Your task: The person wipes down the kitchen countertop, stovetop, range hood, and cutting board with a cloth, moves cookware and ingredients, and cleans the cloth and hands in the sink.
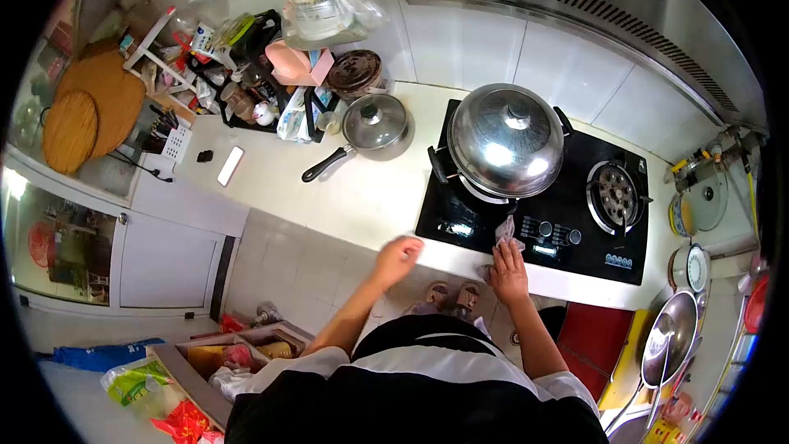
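Head view: from where I stand, the grey cloth sits at the front edge of the black hob, bunched just below the big domed pot and just left of the two control knobs. The person's right hand is laid over its near end, fingers fairly straight and close together, with the cloth poking out past the tips; whether the thumb pinches it from beneath I cannot tell. The left hand is at the edge of the pale counter, left of the hob, its fingers curled inward; I cannot tell whether anything is tucked inside them.

It looks to me like a wiping step along the front of the hob. To do it well, I'd fold that loose end under so the fingers press on a flat pad, and use short, level strokes along the seam where glass meets counter. The knobs want care: go around them lightly, since a dragging corner could catch and turn one. I'd also keep the cloth low and clear of the pot, because I can't see whether its burner is lit and the metal may be hot. The left hand seems best kept on the counter side, away from the pot's handle, and the saucepan is well clear of the strokes
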Demonstrator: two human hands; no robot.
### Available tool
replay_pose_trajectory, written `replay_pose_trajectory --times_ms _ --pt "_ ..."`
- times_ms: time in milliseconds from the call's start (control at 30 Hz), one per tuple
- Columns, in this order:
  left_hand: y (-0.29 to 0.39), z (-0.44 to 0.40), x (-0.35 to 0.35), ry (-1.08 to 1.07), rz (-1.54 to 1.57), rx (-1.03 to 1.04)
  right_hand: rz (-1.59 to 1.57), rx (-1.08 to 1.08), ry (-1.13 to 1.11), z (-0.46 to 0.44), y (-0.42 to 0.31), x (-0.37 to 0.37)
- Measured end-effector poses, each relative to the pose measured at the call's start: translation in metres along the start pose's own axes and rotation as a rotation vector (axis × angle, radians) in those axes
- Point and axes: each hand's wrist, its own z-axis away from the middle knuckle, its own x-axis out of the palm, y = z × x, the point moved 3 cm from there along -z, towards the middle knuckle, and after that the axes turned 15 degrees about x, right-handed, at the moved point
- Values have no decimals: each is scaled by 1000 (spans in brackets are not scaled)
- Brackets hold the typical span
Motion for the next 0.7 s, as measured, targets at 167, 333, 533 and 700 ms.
replay_pose_trajectory --times_ms 167,333,533,700 --pt "-3 -22 -99 271 -166 -115 37 5 43 -9 -5 6" --pt "10 -58 -178 172 -699 110 57 24 -10 -39 -26 18" --pt "-36 -104 -240 -105 -790 -92 -31 132 24 -68 -62 18" --pt "-137 -122 -250 -313 -456 -178 -46 259 189 -71 -81 29"
